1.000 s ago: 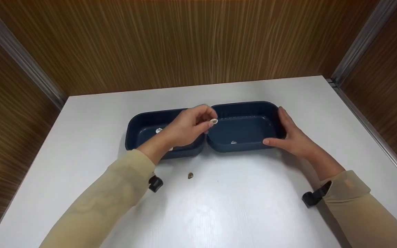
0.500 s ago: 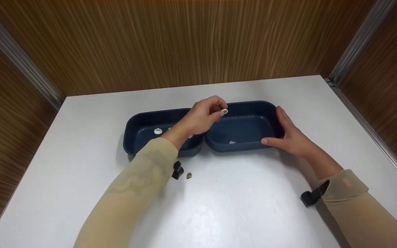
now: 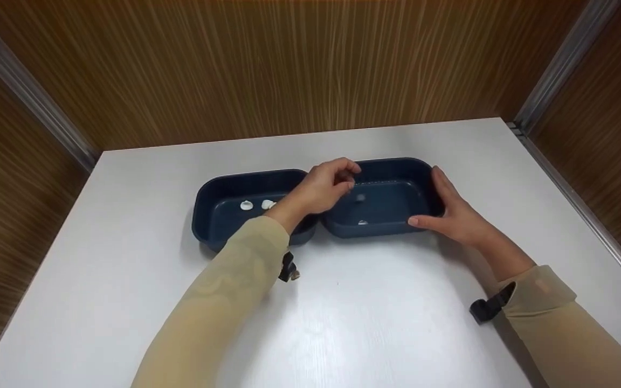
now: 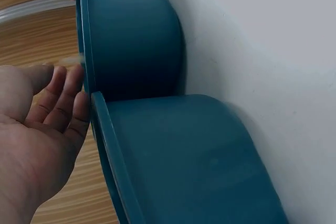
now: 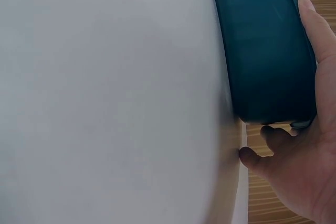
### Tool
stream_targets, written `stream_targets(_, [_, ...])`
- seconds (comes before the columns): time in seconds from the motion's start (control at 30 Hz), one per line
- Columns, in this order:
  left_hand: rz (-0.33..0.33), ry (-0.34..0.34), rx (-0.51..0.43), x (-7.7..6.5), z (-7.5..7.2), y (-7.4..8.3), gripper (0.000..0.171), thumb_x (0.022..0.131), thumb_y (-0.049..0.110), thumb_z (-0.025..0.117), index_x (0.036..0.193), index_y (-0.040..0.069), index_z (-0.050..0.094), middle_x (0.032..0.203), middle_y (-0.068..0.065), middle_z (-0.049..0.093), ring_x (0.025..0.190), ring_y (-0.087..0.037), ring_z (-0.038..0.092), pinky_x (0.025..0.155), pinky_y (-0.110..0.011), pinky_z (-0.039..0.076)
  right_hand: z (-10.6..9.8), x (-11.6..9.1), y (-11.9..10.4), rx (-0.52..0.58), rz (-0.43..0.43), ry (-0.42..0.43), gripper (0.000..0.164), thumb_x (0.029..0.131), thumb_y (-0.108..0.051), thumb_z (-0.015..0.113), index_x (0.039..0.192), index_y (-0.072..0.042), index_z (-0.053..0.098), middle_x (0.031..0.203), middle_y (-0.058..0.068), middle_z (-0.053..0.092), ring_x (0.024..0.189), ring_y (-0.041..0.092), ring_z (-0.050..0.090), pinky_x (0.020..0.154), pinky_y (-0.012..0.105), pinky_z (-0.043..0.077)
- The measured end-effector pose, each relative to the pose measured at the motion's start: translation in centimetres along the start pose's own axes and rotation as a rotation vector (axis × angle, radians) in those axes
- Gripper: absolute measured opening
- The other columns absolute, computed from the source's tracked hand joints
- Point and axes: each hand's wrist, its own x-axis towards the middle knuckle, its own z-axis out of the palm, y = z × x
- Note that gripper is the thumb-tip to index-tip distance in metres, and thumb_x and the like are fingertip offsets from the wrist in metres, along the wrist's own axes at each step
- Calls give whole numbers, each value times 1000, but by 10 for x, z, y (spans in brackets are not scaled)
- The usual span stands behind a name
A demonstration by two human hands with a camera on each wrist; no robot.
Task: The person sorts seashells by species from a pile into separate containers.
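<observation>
Over the inner end of the right dark blue box (image 3: 391, 230), my left hand (image 3: 321, 186) hovers with thumb and fingertips parted, holding nothing. Just below its fingers a small pale shell-like piece (image 3: 360, 198) shows as a blur in mid-air; in the left wrist view a pale blur (image 4: 71, 60) lies by the fingertips. Another whitish piece (image 3: 363, 222) rests in the right box near its front wall. My right hand (image 3: 459, 218) grips that box's right end, thumb over the front rim and fingers along the end wall.
A matching dark blue box (image 3: 202, 223) stands end to end on the left, with white shell-like pieces (image 3: 246, 205) inside, partly hidden by my left arm. A small brownish piece (image 3: 296, 275) lies on the white table (image 3: 375, 312) by the left wrist strap. Wood-grain panels (image 3: 310, 70) enclose the table.
My left hand moved right and away from me to the right box, then its fingers parted and let go of the shell-like piece. The right hand stays on the box.
</observation>
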Motion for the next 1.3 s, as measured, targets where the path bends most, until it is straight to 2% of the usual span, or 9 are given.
stream_targets(0.17, [7, 19, 3, -9, -5, 2, 31, 108, 6, 61, 140, 7, 62, 120, -9, 68, 107, -18, 63, 94, -27, 53, 1, 1, 0, 2, -4, -2, 126, 92, -46, 84, 170, -19, -12, 177, 5, -15, 163, 30, -12, 127, 65, 2])
stream_targets(0.37, [32, 39, -56, -28, -16, 10, 31, 108, 10, 64, 139, 9, 63, 118, -6, 68, 104, -17, 64, 91, -28, 54, 0, 2, 0, 7, -2, -4, 127, 92, -44, 84, 170, -18, -12, 177, 6, -16, 162, 31, -13, 127, 64, 1])
stream_targets(0.6, [85, 24, -53, -62, -25, 20, 29, 107, 14, 66, 137, 12, 65, 112, -2, 67, 98, -17, 63, 85, -29, 53, -4, 4, 1, 9, 7, -10, 127, 92, -43, 84, 169, -19, -15, 177, 7, -18, 162, 32, -14, 126, 66, 0])
stream_targets(0.73, [100, 5, -72, -85, -26, 21, 27, 106, 13, 67, 133, 11, 68, 108, -2, 67, 97, -17, 63, 85, -32, 54, -7, 4, 4, 9, -2, -10, 127, 93, -43, 83, 169, -19, -15, 177, 7, -17, 162, 31, -14, 127, 65, 0])
stream_targets(0.87, [98, -17, -92, -106, -23, 14, 24, 105, 10, 69, 129, 10, 70, 105, -2, 68, 94, -16, 63, 83, -34, 55, -8, 4, 6, 9, -9, -5, 126, 93, -43, 83, 170, -17, -13, 177, 7, -16, 162, 30, -14, 127, 64, 0])
stream_targets(1.07, [82, -43, -83, -134, -15, -5, 22, 104, 8, 70, 125, 10, 72, 103, 0, 68, 93, -16, 62, 82, -35, 55, -7, 4, 8, 7, -12, -5, 127, 93, -42, 84, 169, -16, -14, 177, 8, -17, 162, 32, -14, 127, 64, -1])
stream_targets(1.3, [6, -62, -77, -156, -6, -29, 24, 103, 9, 72, 127, 6, 71, 96, 3, 69, 89, -15, 63, 79, -32, 52, -8, 4, 9, 6, -6, -7, 127, 92, -43, 84, 169, -16, -14, 177, 8, -17, 162, 32, -14, 127, 64, -1])
